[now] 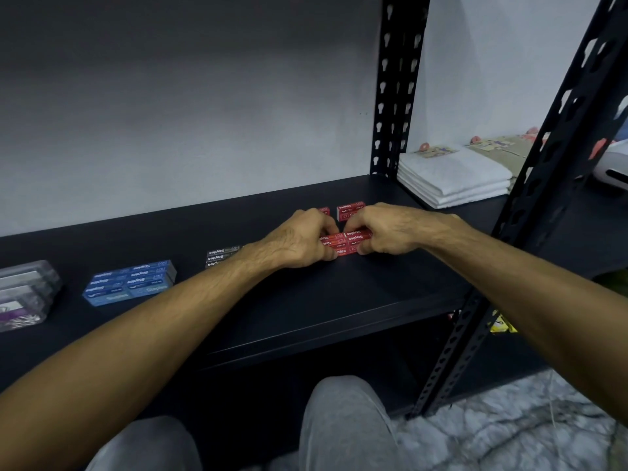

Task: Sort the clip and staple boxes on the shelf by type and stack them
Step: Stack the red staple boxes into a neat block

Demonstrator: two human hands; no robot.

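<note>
On the black shelf board (pixel 306 300) a small stack of red staple boxes (pixel 346 244) lies between my hands. My left hand (pixel 299 239) grips its left end with curled fingers, and my right hand (pixel 384 229) pinches its right end. Behind them a single red staple box (pixel 350 208) stands alone, and the corner of another red box (pixel 324 210) peeks out past my left hand. To the left sit a stack of grey staple boxes (pixel 221 256), a block of blue staple boxes (pixel 131 282) and clear plastic clip boxes (pixel 25 294) at the far left.
A black perforated upright (pixel 394 96) stands at the back right and another upright (pixel 530 198) crosses the front right. Folded white towels (pixel 455 178) lie on the neighbouring shelf. My grey-trousered knees (pixel 339 423) are below the shelf edge.
</note>
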